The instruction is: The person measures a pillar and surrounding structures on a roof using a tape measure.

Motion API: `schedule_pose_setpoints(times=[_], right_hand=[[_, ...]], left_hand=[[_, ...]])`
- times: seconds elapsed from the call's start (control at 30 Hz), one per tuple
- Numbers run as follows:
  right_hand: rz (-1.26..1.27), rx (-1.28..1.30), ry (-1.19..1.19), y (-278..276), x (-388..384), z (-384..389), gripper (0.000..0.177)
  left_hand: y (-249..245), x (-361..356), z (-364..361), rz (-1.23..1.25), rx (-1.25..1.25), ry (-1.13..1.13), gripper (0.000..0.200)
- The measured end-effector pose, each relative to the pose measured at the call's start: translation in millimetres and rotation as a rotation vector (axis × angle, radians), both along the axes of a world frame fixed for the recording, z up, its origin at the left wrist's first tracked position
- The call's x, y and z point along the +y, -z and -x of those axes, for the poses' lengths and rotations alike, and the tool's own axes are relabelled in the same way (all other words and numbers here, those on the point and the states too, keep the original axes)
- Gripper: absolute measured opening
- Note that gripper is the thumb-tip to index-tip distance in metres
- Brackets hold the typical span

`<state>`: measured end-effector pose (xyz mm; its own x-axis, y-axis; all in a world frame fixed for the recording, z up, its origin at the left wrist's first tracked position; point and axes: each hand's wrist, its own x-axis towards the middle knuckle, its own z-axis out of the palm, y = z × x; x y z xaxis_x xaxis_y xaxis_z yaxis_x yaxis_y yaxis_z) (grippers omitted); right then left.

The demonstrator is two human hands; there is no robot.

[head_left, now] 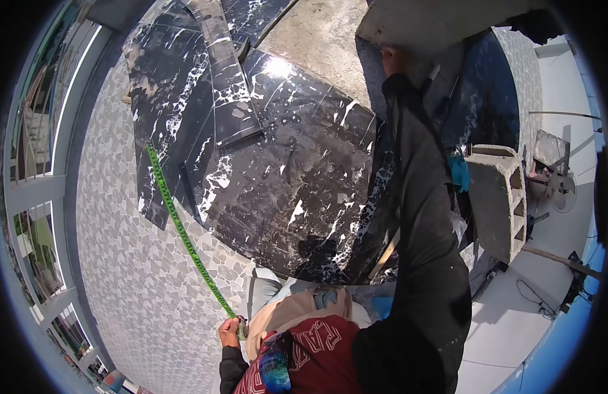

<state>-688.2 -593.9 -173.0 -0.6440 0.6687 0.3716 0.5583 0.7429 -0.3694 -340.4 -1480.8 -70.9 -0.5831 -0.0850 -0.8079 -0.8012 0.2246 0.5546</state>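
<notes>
My left hand (230,332), low in the view beside my body, is closed on a tape measure. Its green blade (186,238) runs out up and to the left, over the patterned floor, and ends above a dark tile piece. At the top right, my right arm in a black sleeve reaches far forward. My right hand (394,61) is at the edge of a shaded grey concrete surface (415,26); its fingers are too dark and small to make out. Before me lies a large black marbled tile (297,177) with white veins and dusty smears.
A narrow marbled strip (228,85) lies across other black tiles (159,85) at the left. A hollow concrete block (497,197) stands at the right, with a blue scrap (459,172) beside it. Mosaic-patterned floor (133,276) spreads at the left, and a fan (561,192) is farther right.
</notes>
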Motion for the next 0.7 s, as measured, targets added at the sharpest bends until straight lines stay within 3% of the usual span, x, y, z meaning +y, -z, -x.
schedule_pose_setpoints(times=[0.23,0.3,0.33,0.4,0.47,0.53,0.67,0.7], right_hand=[[-0.056,-0.125,0.057,-25,-17,-2,0.019],[-0.123,-0.388,0.139,-56,-37,7,0.025],[-0.124,-0.383,0.148,-57,-46,8,0.025],[0.055,-0.138,0.115,-62,-61,8,0.025],[0.444,0.311,0.251,-82,-119,7,0.022],[0.461,0.377,0.13,-131,-191,-25,0.023],[0.808,0.47,-0.349,-160,-344,-123,0.021],[0.729,0.405,-0.411,-169,-379,-156,0.021]], left_hand=[[-14,12,15,0.049,0.011,0.031,0.014],[-18,10,22,-0.027,-0.013,0.032,0.017],[-18,6,24,-0.031,-0.008,0.04,0.017],[-14,1,28,-0.059,0.022,0.009,0.016],[-21,19,42,-0.113,0.045,0.047,0.018],[-27,36,62,-0.328,0.089,-0.04,0.018],[-12,47,102,-0.516,-0.013,-0.067,0.018],[-14,52,111,-0.551,-0.025,-0.051,0.018]])
